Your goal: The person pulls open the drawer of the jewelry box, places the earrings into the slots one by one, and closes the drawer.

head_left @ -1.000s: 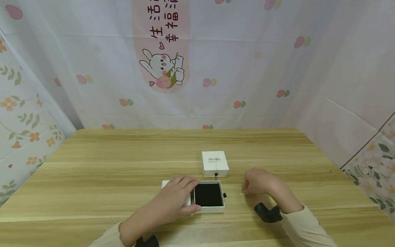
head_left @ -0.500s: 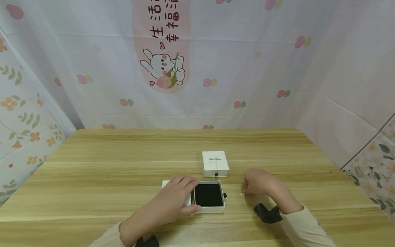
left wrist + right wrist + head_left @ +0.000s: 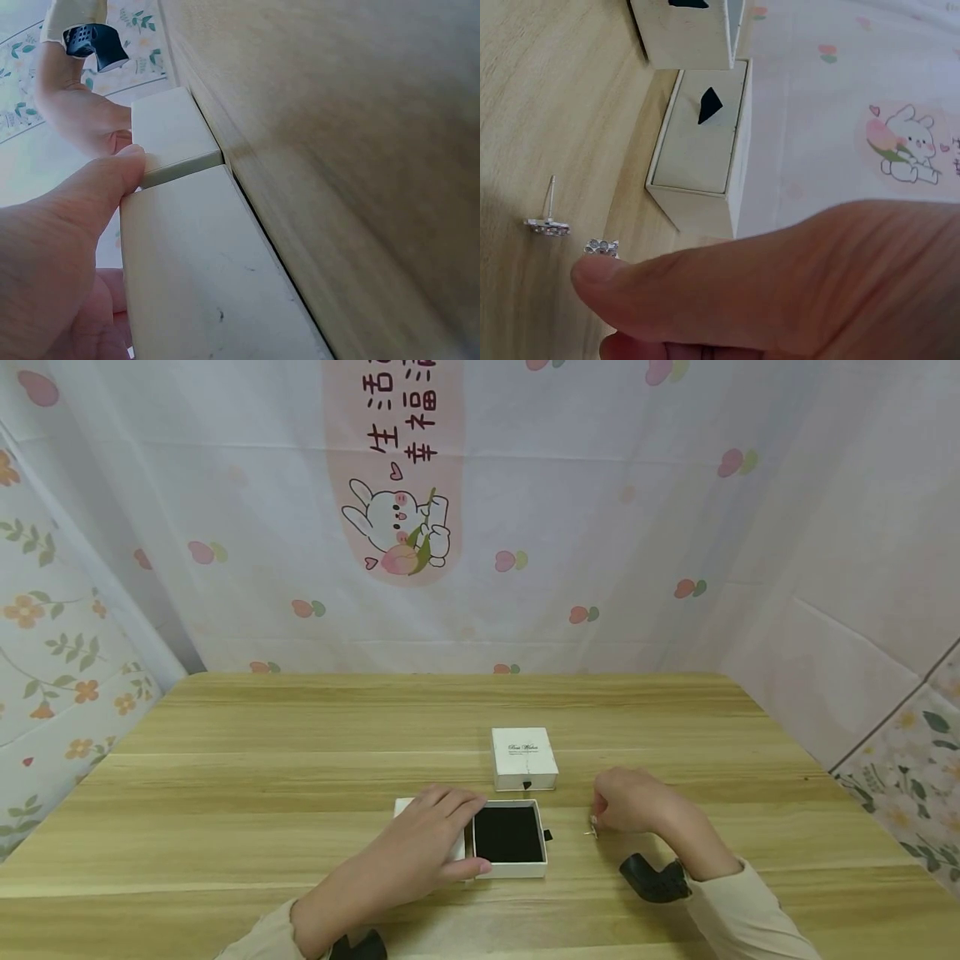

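Observation:
My left hand [image 3: 431, 831] grips a white jewellery box [image 3: 202, 262] lying on the table, thumb along its near side. The box's drawer [image 3: 510, 872] is pulled out to the right and shows a black pad [image 3: 507, 833]. To the right of it, my right hand [image 3: 630, 799] is low over the table. In the right wrist view, a sparkling stud earring [image 3: 601, 246] sticks out past the thumb, pinched at the fingertips, which are partly hidden. A second stud earring [image 3: 547, 227] lies just beside it on the wood, its post showing.
A second white box [image 3: 522, 752], closed, with printed lettering and a black pull tab [image 3: 709, 106], stands behind the pulled-out drawer. The wooden table [image 3: 300, 727] reaches back to a patterned curtain [image 3: 570, 527].
Both hands stay almost in place. At the right fingertips a bit more of an earring shows now. The boxes have not moved.

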`<state>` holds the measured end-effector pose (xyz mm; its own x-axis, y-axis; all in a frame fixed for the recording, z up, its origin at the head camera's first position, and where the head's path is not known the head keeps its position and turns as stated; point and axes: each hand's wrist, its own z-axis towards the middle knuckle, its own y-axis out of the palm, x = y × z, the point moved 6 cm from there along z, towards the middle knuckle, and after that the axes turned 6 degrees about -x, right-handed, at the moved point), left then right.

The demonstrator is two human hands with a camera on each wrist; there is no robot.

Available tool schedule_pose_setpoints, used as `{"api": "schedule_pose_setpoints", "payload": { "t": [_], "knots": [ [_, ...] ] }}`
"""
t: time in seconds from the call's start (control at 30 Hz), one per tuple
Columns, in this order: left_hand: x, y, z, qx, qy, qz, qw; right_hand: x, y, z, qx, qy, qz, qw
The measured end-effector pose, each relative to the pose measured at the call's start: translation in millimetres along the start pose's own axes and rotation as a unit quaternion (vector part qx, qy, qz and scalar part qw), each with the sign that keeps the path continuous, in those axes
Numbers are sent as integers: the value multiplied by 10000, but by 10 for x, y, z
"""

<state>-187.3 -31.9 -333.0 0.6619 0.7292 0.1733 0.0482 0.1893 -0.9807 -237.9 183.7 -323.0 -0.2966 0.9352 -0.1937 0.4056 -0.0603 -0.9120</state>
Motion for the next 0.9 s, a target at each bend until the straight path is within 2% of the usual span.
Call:
{"api": "schedule_pose_setpoints", "payload": {
  "t": [0.27,0.5,0.67,0.9],
  "knots": [
    [1,-4,-4,39,-11,8,10000,-21,-30,-24,44,-167,28,9998],
    [-1,-7,-8,109,-5,-8,9999,-75,-78,-53,213,-598,92,9979],
    [-4,-5,-10,118,-7,-12,9999,-192,-145,-60,549,-1023,12,9932],
    [-1,-5,-9,111,16,-28,9999,-441,-167,-99,1148,-1587,-256,9803]
  ]
}}
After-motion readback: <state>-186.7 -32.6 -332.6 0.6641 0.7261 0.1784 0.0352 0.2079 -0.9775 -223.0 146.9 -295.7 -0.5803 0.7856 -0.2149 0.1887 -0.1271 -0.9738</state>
